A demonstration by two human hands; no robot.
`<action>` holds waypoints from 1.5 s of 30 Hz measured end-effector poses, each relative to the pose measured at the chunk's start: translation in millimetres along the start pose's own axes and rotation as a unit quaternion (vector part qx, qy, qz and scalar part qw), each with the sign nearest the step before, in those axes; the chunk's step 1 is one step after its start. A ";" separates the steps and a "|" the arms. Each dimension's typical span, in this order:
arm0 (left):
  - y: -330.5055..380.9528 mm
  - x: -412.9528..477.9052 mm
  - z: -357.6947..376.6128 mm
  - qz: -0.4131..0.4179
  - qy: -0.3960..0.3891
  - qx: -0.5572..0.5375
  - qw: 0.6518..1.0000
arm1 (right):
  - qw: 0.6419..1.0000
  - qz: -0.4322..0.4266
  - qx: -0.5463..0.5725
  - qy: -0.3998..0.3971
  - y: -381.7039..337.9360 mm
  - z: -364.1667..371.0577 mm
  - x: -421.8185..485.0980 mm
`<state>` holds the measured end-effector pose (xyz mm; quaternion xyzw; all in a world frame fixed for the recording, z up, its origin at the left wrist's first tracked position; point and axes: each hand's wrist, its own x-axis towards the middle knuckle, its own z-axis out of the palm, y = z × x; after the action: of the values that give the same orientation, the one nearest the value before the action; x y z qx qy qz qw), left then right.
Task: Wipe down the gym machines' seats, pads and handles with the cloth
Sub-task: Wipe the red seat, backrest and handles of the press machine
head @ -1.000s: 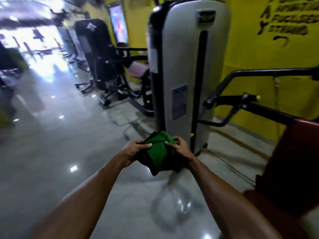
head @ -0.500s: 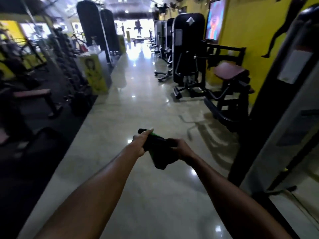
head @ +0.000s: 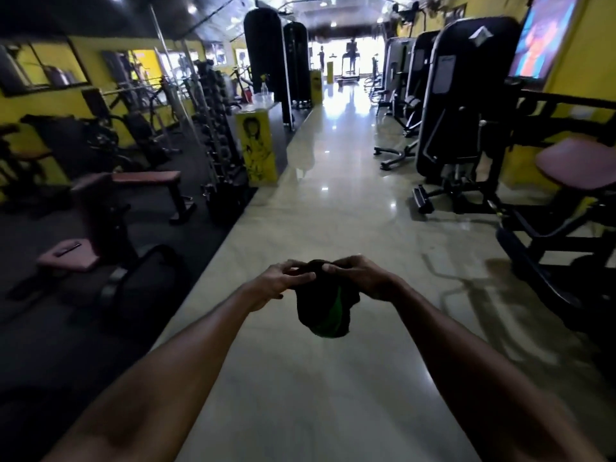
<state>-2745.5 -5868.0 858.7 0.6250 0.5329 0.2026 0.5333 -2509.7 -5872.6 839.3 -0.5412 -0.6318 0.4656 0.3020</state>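
Observation:
Both arms reach out over the shiny floor aisle. My left hand [head: 278,284] and my right hand [head: 358,278] each grip the top of a bunched dark and green cloth [head: 325,310], which hangs down between them. A machine with a maroon seat pad [head: 578,165] stands at the right, well away from the hands. On the left a maroon flat bench [head: 146,177] and a low maroon seat [head: 68,258] stand on the dark mat.
A black weight-stack machine [head: 466,95] and more machines line the right wall. A dumbbell rack [head: 220,135], a yellow stand [head: 256,145] and hanging punch bags [head: 263,55] border the aisle on the left. The tiled aisle [head: 333,201] runs straight ahead.
The view has swung left from the grey machine by the yellow wall to look down the aisle. The cloth has gone from spread green side up to bunched and hanging.

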 end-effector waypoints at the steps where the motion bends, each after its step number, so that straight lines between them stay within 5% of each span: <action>1: 2.3 14.3 -11.4 0.004 0.006 0.016 1.000 | 0.999 0.000 -0.032 0.005 -5.2 -6.7 20.9; 5: 13.5 89.3 -57.8 0.019 0.054 0.042 0.997 | 0.988 -0.017 -0.152 0.012 -34.4 -27.4 110.9; 23: 89.5 505.9 -292.8 0.042 0.051 0.001 0.998 | 0.984 -0.044 -0.165 0.053 -72.9 -149.9 575.9; 30: 119.9 696.3 -356.5 0.076 0.093 -0.042 0.992 | 0.979 -0.046 -0.198 -0.024 -36.2 -250.9 759.1; 37: 161.4 878.9 -417.3 0.037 0.044 -0.014 0.998 | 0.996 -0.069 0.042 -0.029 -19.5 -348.6 946.5; 45: 199.1 1065.2 -494.2 0.079 0.178 -0.199 0.960 | 0.987 -0.064 0.140 0.051 -13.7 -417.3 1150.2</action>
<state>-2689.1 -4678.4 871.3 0.5000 0.5170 0.4542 0.5258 -2412.4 -4653.3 871.4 -0.4748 -0.5775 0.5012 0.4358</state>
